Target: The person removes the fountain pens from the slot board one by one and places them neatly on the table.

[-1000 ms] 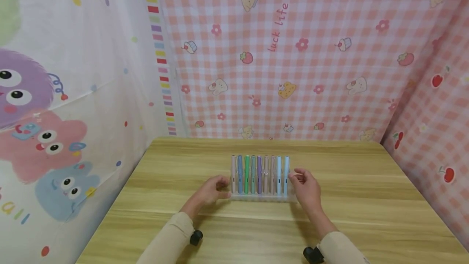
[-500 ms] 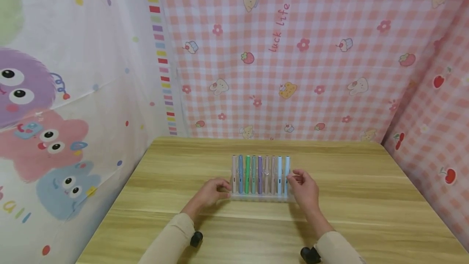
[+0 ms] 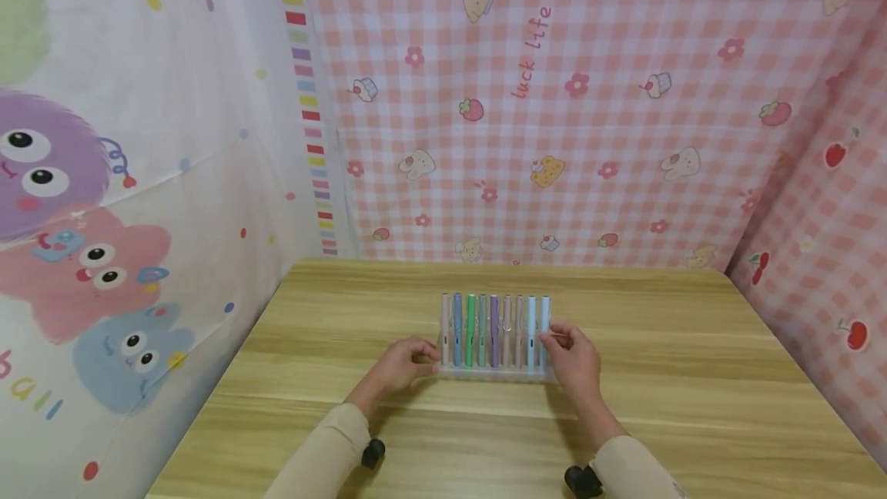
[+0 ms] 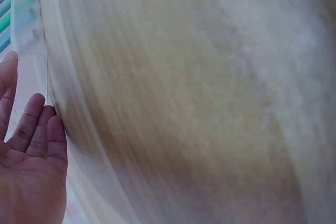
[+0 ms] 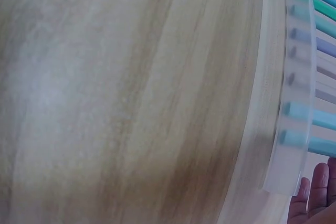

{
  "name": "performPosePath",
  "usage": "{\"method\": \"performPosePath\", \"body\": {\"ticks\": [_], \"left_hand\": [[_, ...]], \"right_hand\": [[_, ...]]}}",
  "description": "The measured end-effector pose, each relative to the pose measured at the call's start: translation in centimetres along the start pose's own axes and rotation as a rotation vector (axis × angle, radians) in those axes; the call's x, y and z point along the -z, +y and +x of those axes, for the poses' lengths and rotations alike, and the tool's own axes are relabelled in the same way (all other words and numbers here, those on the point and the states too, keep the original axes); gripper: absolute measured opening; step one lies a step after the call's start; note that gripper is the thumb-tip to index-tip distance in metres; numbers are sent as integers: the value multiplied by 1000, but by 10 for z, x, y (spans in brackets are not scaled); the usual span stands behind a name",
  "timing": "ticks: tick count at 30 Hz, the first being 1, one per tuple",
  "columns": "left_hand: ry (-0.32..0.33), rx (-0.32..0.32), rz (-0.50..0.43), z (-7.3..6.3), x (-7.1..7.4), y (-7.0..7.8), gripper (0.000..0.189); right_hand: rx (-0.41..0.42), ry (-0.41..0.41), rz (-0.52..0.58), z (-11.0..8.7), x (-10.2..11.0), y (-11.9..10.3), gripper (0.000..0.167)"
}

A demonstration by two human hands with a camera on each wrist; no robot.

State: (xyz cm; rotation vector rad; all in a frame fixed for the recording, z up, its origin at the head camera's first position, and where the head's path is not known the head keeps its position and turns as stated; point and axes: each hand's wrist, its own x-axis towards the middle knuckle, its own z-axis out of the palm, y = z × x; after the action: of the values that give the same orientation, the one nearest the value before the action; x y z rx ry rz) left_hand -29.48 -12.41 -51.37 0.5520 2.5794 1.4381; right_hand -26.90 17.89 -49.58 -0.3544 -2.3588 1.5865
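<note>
A clear plastic pen stand [image 3: 485, 373] holds several capped pens upright in a row, among them a green pen [image 3: 470, 333], a purple pen [image 3: 494, 333] and two light blue pens [image 3: 531, 322] at the right end. My left hand [image 3: 398, 364] is at the stand's left end, fingertips right at its edge. In the left wrist view, that hand's fingers [image 4: 35, 124] are extended beside the stand. My right hand [image 3: 578, 360] is at the right end, with thumb and forefinger overlapping the outermost light blue pen; I cannot tell whether they pinch it. Its other fingers [image 5: 317, 184] show beside the stand's end.
The stand is near the middle of a wood-grain table [image 3: 333, 299]. A pink checked cloth [image 3: 540, 129] hangs behind the table, and a white cartoon-print cloth [image 3: 208, 137] hangs to the left. Black devices [image 3: 373, 453] are worn at both wrists.
My right hand has shifted slightly left, so its thumb and forefinger now overlap the outermost light blue pen. The left hand stays at the stand's left end, and the pens remain upright.
</note>
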Motion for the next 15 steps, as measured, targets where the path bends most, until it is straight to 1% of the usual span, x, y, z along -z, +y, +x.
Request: {"method": "performPosePath", "body": {"ticks": [7,15], "left_hand": [[8,10,2,-1,0,-2,8],[7,6,9,-1,0,-2,9]], "right_hand": [[-32,-29,-23,1,0,-1,28],[-36,-30,-35,2,0,-2,28]]}}
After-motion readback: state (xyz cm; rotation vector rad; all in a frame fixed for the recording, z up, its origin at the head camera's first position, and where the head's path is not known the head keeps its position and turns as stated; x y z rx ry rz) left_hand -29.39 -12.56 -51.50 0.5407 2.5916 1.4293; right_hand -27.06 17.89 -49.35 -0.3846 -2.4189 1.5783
